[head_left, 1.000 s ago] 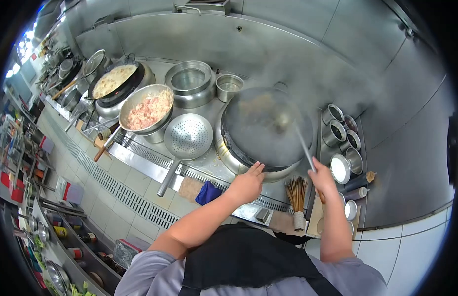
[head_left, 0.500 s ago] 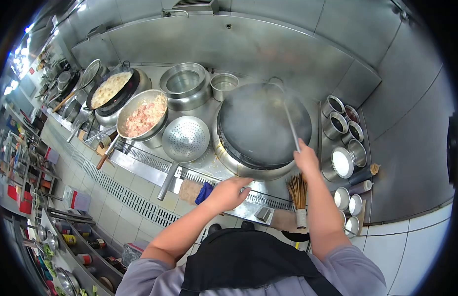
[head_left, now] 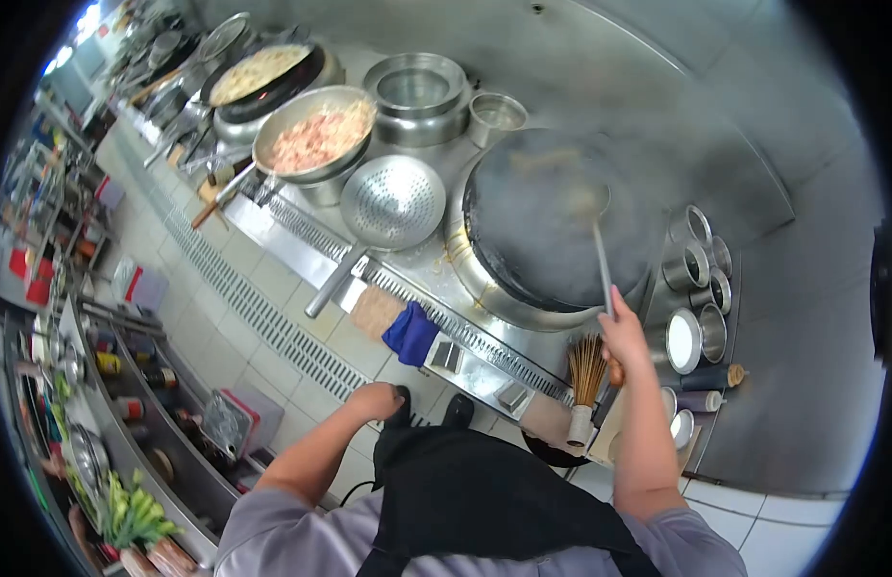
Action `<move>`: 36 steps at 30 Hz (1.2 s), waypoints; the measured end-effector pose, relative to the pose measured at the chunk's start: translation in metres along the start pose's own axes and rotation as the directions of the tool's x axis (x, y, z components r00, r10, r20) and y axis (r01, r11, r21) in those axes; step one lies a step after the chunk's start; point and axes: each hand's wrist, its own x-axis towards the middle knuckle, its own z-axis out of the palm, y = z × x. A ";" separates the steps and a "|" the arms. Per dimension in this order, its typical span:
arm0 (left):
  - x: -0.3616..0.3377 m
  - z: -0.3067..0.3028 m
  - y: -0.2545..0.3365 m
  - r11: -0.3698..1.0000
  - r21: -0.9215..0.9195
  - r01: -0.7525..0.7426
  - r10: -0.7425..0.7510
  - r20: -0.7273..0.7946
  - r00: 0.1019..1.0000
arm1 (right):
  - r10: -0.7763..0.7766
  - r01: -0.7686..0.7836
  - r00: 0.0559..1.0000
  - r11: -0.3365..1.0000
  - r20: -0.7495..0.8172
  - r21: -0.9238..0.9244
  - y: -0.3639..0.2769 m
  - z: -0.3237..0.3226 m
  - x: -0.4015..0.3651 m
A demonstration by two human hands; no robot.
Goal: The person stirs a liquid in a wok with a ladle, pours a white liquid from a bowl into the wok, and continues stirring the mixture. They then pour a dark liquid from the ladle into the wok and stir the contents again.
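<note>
My right hand is wrapped round the handle of a long metal ladle. The ladle's bowl is over the right part of a big dark wok, blurred by steam. My left hand hangs low in front of the stove's edge, above the floor, with its fingers curled in and nothing showing in them. A bamboo brush lies beside my right forearm. Left of the wok rests a perforated strainer. A blue cloth lies on the stove's front ledge.
A pan of pinkish meat pieces and a wok with pale food stand to the left. Behind are metal pots. Several seasoning containers line the right side. A shelf with bottles and green vegetables are at lower left.
My left hand has drawn back from the wok's front edge towards my body, and its fingers have curled. The ladle has moved within the wok. My view has turned, shifting the stove rightward.
</note>
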 end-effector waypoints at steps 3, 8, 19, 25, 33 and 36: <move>0.081 0.091 -0.024 0.980 0.028 -0.196 0.191 0.139 0.972 | -0.016 -0.020 0.991 0.962 0.132 0.271 0.000 0.027 0.002; 0.185 0.199 -0.001 0.983 -0.178 -0.055 0.119 0.379 0.918 | 0.052 -0.155 0.949 0.936 0.312 0.317 0.019 -0.045 -0.041; 0.182 0.211 0.129 -0.721 -0.675 0.155 -0.242 0.456 0.856 | 0.100 -0.136 0.962 0.982 0.254 0.128 0.022 -0.042 -0.038; 0.181 0.222 0.122 -0.658 -0.749 0.071 -0.308 0.355 0.883 | -0.122 0.109 0.992 0.960 -0.037 -0.259 0.040 -0.063 0.012; 0.150 0.181 0.071 -0.254 -0.881 0.399 -0.072 0.428 0.901 | 0.007 0.014 0.992 0.986 0.126 -0.164 0.028 -0.083 -0.040; 0.127 0.162 0.028 0.055 -0.869 0.492 -0.244 0.466 0.850 | -0.065 0.026 0.991 0.948 -0.113 -0.316 0.009 -0.097 -0.024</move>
